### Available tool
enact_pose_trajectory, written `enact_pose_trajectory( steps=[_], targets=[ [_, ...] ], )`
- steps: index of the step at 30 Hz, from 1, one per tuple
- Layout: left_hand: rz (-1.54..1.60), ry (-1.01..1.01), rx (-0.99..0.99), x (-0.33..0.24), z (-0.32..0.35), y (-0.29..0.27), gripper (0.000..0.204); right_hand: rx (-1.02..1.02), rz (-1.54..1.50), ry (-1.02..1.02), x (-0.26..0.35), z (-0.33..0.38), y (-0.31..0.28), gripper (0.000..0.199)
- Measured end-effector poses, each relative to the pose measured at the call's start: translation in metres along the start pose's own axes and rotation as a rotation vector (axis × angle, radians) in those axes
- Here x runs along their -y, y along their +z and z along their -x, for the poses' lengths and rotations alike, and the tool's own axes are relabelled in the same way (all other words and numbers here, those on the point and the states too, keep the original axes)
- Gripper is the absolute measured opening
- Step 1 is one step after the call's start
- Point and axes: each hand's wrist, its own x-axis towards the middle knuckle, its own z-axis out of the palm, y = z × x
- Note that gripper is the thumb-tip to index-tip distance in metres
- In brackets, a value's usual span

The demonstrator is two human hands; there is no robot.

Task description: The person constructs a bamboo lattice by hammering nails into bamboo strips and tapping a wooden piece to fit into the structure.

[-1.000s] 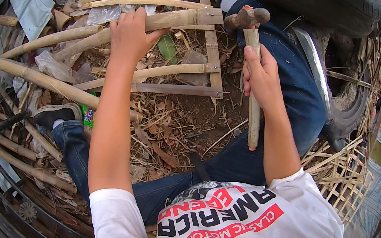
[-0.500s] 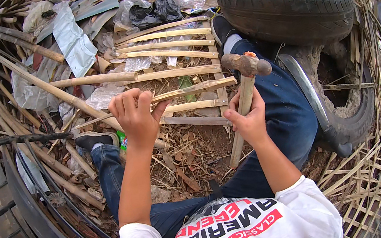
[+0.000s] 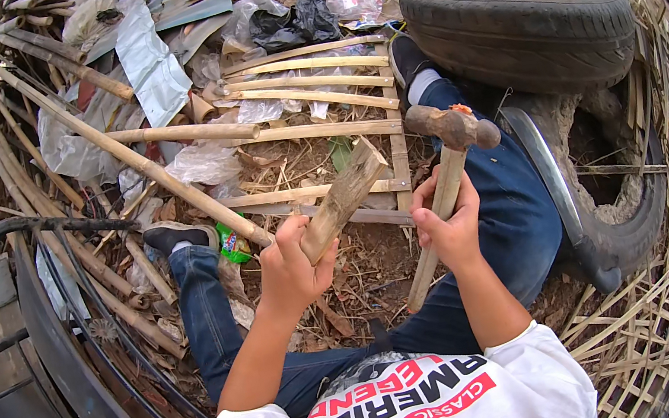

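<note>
Littered ground [image 3: 363, 279]; bamboo piece [image 3: 342, 199], hammer [image 3: 448, 182] in fingers.

Bamboo piece [image 3: 342, 199] – pale tan, at 12 o'clock of left hand [image 3: 292, 272]. Hammer [image 3: 444, 183] – rusty brown head, light wood handle. Jeans [image 3: 495, 227] dark blue. Tyre [image 3: 524, 26] at 1 o'clock, black. Shirt [image 3: 410, 411] white, red-black print.

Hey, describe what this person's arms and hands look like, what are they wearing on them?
Both forearms are bare, coming out of white sleeves that end around the elbow. The left hand and right hand are bare too: no gloves, and no watch, ring or band that I can see. The white shirt has a red and black print on the chest.
</note>
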Motion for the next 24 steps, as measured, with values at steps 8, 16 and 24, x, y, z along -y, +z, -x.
enact_pose_trajectory(
  steps=[8, 16, 24],
  targets=[
    [0.327, -0.367, 0.074, -0.024, 0.048, 0.011, 0.030, 0.119, 0.009, 0.050, 0.006, 0.006, 0.030, 0.048],
    [0.475, -0.362, 0.067, -0.022, 0.077, 0.021, 0.028, 0.228, -0.088, 0.106, -0.007, 0.020, 0.063, 0.046],
    [0.559, -0.360, 0.035, -0.017, 0.083, 0.031, 0.029, 0.149, -0.010, 0.117, 0.001, 0.024, 0.063, 0.046]
  ],
)
